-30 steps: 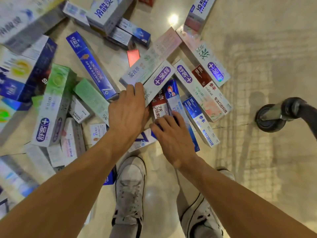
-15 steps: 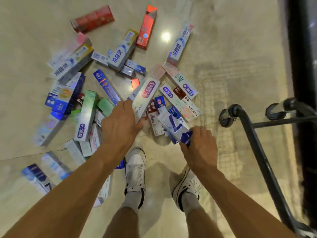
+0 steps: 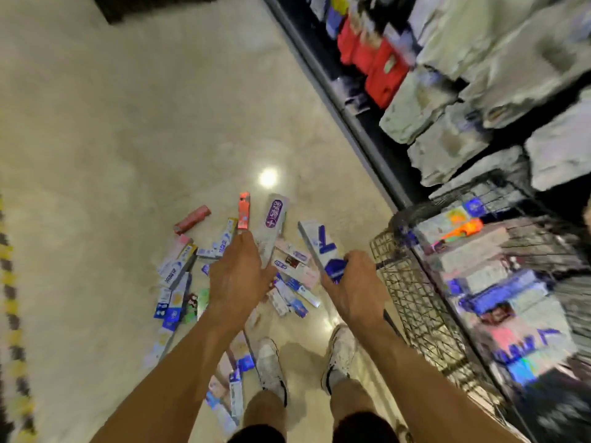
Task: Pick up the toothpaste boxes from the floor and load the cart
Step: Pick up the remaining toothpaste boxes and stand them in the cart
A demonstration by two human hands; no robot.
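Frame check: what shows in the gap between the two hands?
In the head view, loose toothpaste boxes on the floor fill it. The left hand grips a purple-marked box, the right hand a blue-marked box.

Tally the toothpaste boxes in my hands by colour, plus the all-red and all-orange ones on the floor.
White cardboard box with purple logo, left hand: 1
White-and-blue cardboard box, right hand: 1
Red cardboard box, floor: 1
Orange cardboard box, floor: 1
Total: 4
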